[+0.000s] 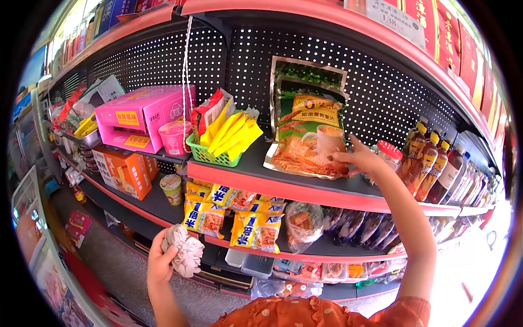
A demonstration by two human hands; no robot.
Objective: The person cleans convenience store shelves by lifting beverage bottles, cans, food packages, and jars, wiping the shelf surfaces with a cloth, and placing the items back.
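Note:
My left hand is closed around a crumpled pale cloth, low in front of the shelves. My right hand reaches to the middle shelf, its fingers apart. Its fingertips are at the right side of a green and brown bag of instant cereal, overlapping it in view; whether they press on it I cannot tell. The bag leans back on the shelf, with a similar bag behind it. Just right of my right hand stands a red-lidded jar, partly hidden by the hand.
Left of the bag stand a green basket of yellow packets, a pink cup and a pink box. Bottles line the right side. Below are yellow noodle packs and an orange box. A white cord hangs in front.

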